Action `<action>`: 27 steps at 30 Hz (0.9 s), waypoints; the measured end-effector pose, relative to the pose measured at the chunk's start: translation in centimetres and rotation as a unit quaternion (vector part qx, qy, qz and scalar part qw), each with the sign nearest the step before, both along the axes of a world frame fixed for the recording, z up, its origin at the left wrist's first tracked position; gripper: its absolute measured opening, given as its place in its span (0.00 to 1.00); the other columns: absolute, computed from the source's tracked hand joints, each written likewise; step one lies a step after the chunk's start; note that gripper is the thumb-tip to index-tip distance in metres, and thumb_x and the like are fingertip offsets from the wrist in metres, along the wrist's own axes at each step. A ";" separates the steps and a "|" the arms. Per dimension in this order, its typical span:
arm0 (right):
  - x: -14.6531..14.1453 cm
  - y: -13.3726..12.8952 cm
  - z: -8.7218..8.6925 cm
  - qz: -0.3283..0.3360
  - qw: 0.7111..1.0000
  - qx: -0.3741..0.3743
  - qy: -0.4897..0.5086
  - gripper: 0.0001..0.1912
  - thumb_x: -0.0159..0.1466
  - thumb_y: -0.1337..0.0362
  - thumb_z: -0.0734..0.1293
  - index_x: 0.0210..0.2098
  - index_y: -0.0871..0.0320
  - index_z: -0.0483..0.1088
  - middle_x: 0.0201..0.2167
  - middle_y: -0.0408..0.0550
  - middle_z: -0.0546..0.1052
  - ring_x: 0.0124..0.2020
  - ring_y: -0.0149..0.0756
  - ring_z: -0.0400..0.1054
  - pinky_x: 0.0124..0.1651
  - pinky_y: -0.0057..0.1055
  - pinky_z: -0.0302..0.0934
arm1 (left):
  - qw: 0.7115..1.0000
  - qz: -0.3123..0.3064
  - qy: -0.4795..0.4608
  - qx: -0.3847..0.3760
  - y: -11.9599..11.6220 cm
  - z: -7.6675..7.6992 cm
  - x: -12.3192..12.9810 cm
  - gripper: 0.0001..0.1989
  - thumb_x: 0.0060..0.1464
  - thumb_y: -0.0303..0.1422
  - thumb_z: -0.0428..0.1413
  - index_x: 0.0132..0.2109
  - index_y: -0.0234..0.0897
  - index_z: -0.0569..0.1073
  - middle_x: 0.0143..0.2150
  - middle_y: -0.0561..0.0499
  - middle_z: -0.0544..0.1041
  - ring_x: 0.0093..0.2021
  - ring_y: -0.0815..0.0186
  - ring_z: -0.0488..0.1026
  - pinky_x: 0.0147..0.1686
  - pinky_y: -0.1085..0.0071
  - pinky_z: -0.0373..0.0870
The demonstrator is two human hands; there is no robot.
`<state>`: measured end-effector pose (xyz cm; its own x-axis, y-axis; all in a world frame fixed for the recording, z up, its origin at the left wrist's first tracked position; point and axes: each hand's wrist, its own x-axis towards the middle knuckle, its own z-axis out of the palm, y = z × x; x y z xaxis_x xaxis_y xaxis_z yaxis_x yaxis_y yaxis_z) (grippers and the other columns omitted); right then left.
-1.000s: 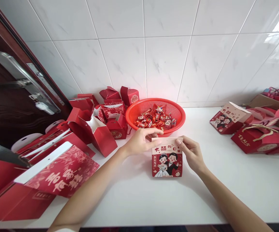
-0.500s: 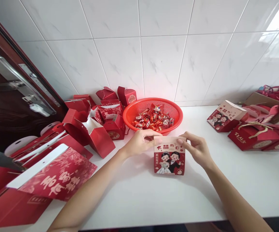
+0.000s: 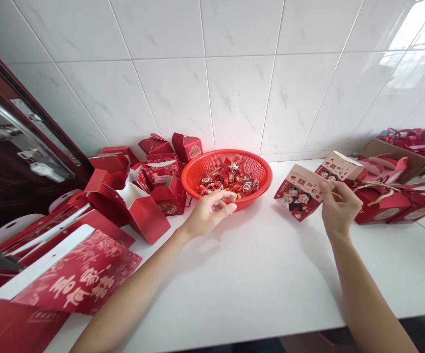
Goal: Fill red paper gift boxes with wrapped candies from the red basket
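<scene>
Pinched at its upper right edge, a red and cream gift box [image 3: 296,195] with a cartoon couple on it hangs tilted from my right hand [image 3: 340,208]. It is above the white table, just in front of a matching gift box [image 3: 339,166] and partly covering it. My left hand [image 3: 208,214] holds nothing; its fingers are bent forward, with a gap between them and the thumb. That hand hovers by the front of a red plastic basket [image 3: 251,201], overlapping its rim in view. Wrapped sweets [image 3: 230,180] lie heaped inside the basket.
Open red boxes [image 3: 149,215] crowd the left side, with a flat red packet [image 3: 78,274] nearer me. At right stand a red box with a twine handle [image 3: 376,208] and a cardboard carton [image 3: 381,149]. A tiled wall [image 3: 241,103] closes the back.
The gift box has gone from the middle to the right in my right hand and is now tilted. My left hand has let go of it. The view has turned slightly right.
</scene>
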<state>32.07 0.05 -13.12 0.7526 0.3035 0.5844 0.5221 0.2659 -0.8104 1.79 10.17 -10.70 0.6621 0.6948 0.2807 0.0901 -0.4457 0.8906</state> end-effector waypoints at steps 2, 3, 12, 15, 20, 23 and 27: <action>1.7 0.4 -0.1 -0.068 0.998 -0.015 0.001 0.20 0.58 0.46 0.71 0.27 0.57 0.70 0.22 0.41 0.67 0.24 0.33 0.60 0.29 0.33 0.59 | 1.000 0.008 0.001 -0.009 0.2 -0.1 0.0 0.19 0.57 0.44 0.62 0.48 0.36 0.76 0.44 0.46 0.79 0.36 0.65 0.78 0.43 0.66 0.77; 2.5 0.7 -0.1 -0.097 0.995 -0.036 0.005 0.19 0.59 0.47 0.70 0.26 0.56 0.69 0.22 0.41 0.67 0.24 0.34 0.60 0.29 0.34 0.59 | 1.000 0.011 0.002 -0.015 0.3 -0.1 0.0 0.18 0.57 0.44 0.62 0.48 0.36 0.76 0.40 0.48 0.79 0.35 0.64 0.79 0.43 0.65 0.77; 5.4 2.8 0.2 -0.162 0.962 -0.217 -0.016 0.22 0.60 0.67 0.69 0.20 0.51 0.51 0.18 0.37 0.59 0.23 0.33 0.51 0.35 0.35 0.51 | 1.000 0.011 0.020 -0.011 0.8 -0.5 -0.1 0.17 0.55 0.41 0.61 0.48 0.36 0.77 0.31 0.52 0.77 0.36 0.62 0.79 0.46 0.63 0.76; 5.4 3.1 -0.1 -0.175 0.959 -0.221 -0.020 0.21 0.62 0.66 0.66 0.21 0.50 0.50 0.19 0.37 0.59 0.24 0.33 0.49 0.35 0.34 0.50 | 1.000 0.015 0.013 -0.007 0.9 -0.8 0.0 0.16 0.55 0.41 0.61 0.46 0.36 0.78 0.36 0.50 0.78 0.35 0.64 0.79 0.43 0.65 0.77; 6.6 3.9 -0.6 -0.184 0.955 -0.229 -0.039 0.19 0.63 0.66 0.65 0.24 0.49 0.49 0.22 0.41 0.60 0.26 0.36 0.52 0.36 0.36 0.49 | 1.000 0.011 -0.003 -0.004 1.1 -1.0 0.0 0.13 0.54 0.39 0.61 0.43 0.36 0.79 0.46 0.46 0.78 0.32 0.67 0.78 0.39 0.66 0.78; 7.8 4.6 -1.8 -0.182 0.954 -0.234 -0.056 0.16 0.63 0.62 0.64 0.26 0.49 0.51 0.24 0.43 0.62 0.27 0.39 0.57 0.37 0.39 0.52 | 1.000 0.005 -0.011 -0.007 1.1 -1.0 0.0 0.11 0.55 0.37 0.61 0.43 0.36 0.79 0.46 0.46 0.78 0.31 0.69 0.77 0.39 0.67 0.78; 9.5 5.1 -4.2 -0.149 0.954 -0.231 -0.116 0.13 0.61 0.56 0.65 0.34 0.51 0.55 0.31 0.51 0.67 0.36 0.50 0.64 0.40 0.46 0.58 | 1.000 -0.003 -0.026 -0.007 1.2 -1.1 0.0 0.09 0.55 0.36 0.61 0.41 0.35 0.79 0.48 0.46 0.77 0.30 0.71 0.77 0.38 0.68 0.78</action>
<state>41.60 5.13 -17.29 0.7126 0.3618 0.6011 0.6981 -0.2808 -0.6586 1.81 11.33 -11.76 0.6516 0.6946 0.3050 0.0401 -0.4330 0.9005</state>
